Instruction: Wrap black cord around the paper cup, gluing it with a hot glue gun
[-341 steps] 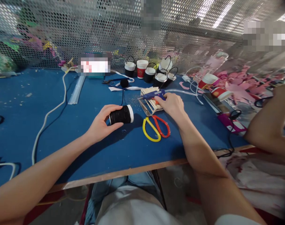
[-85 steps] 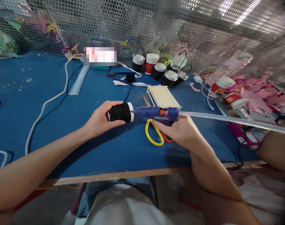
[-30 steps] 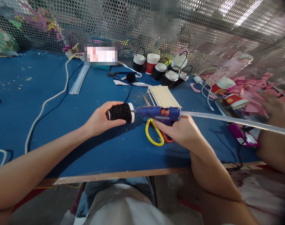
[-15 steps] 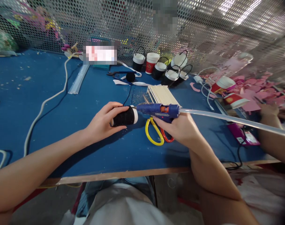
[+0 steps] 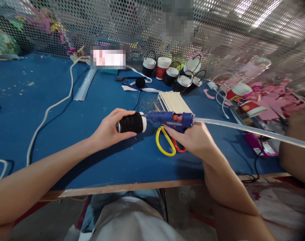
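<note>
My left hand (image 5: pixel 111 129) is wrapped round a paper cup (image 5: pixel 131 123), thumb on the near side and fingers on the far side. Black yarn covers the cup's wall, its white rim faces right, and it is held on its side. A strand of black yarn (image 5: pixel 138 102) runs from it to a small black ball (image 5: pixel 140 82). In my right hand (image 5: pixel 196 139) is a blue glue gun (image 5: pixel 172 118) with a long clear glue stick (image 5: pixel 242 128) out of its back. Its nozzle points left at the cup's rim edge; whether they touch I cannot tell. Scissors (image 5: pixel 165 142) with yellow and red handles lie below the gun.
Wooden sticks (image 5: pixel 175 102) lie behind the gun. Several black cups with handles (image 5: pixel 171 76) and a red paper cup (image 5: pixel 163 68) stand by the mesh wall (image 5: pixel 142 26). Pliers (image 5: pixel 128 78), clear glue sticks (image 5: pixel 86 85) and a white cable (image 5: pixel 52 107) lie left. A co-worker's arm (image 5: pixel 296 147) is at right.
My left fingers have drawn back slightly from the cup's rim, and the cup has shifted a little left. The glue gun stays almost still. The co-worker's arm has moved right.
</note>
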